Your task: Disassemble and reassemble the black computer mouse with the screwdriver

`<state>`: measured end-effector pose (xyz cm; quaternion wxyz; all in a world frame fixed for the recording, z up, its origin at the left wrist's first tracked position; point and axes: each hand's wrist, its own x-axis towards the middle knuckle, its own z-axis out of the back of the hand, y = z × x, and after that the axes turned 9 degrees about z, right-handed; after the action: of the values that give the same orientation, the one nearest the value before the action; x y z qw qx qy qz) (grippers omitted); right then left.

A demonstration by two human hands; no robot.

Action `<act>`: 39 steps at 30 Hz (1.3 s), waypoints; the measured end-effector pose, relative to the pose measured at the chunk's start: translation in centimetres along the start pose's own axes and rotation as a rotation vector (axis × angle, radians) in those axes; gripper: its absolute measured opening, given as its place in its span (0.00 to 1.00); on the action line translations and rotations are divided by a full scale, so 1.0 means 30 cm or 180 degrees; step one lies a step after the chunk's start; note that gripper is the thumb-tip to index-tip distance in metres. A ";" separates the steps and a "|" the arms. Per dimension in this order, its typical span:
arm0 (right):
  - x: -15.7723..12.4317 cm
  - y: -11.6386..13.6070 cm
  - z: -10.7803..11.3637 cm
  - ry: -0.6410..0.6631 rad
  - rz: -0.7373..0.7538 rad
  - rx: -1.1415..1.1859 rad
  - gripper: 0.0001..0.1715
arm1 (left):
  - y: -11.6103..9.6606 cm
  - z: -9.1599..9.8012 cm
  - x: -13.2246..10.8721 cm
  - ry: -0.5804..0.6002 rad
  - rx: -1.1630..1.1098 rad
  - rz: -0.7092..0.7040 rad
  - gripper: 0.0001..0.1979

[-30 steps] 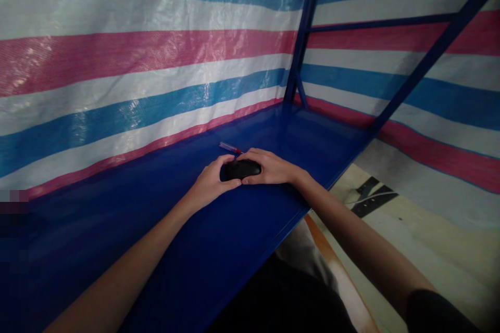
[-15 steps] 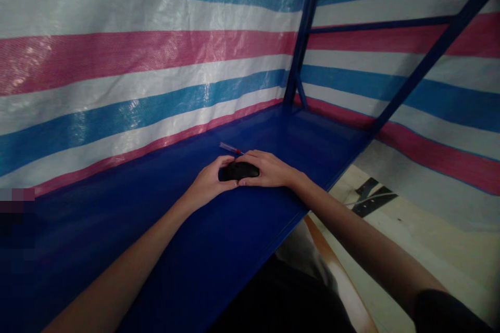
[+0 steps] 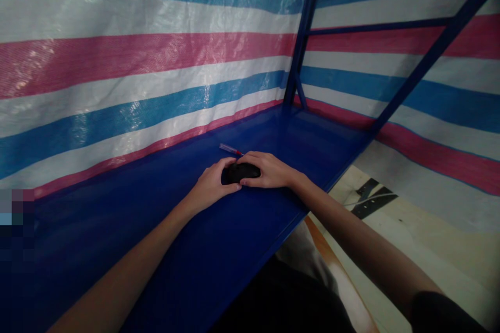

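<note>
A black computer mouse [image 3: 244, 172] is between my two hands, low over the blue tabletop. My right hand [image 3: 269, 169] wraps round its right end, with the thumb along the near side and the fingers over the far side. From the left, my left hand [image 3: 214, 182] curves round the other end, its thumb and fingertips at the mouse's edges. The underside of the mouse is hidden. Just beyond the fingers lies a screwdriver [image 3: 229, 149] with a clear handle and a red collar; its tip is partly covered by my right hand.
The blue table [image 3: 164, 265] has a raised metal frame [image 3: 299, 57] at its far corner and a slanting bar [image 3: 422, 67] on the right. Striped plastic sheeting [image 3: 148, 52] hangs behind. Black metal pieces [image 3: 373, 200] lie on the floor at right.
My left hand has shifted slightly to the right and nearer to me round the mouse. The right hand and screwdriver look almost the same.
</note>
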<state>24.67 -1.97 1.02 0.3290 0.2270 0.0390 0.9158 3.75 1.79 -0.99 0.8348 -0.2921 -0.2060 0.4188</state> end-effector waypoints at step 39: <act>0.005 0.002 -0.009 0.0042 0.0116 0.0043 0.33 | -0.017 0.007 -0.002 -0.0039 0.0477 0.0001 0.31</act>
<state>24.42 -1.92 0.86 0.3104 0.2238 0.0432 0.9229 3.89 1.58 -0.51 0.8529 -0.2263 -0.1792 0.4350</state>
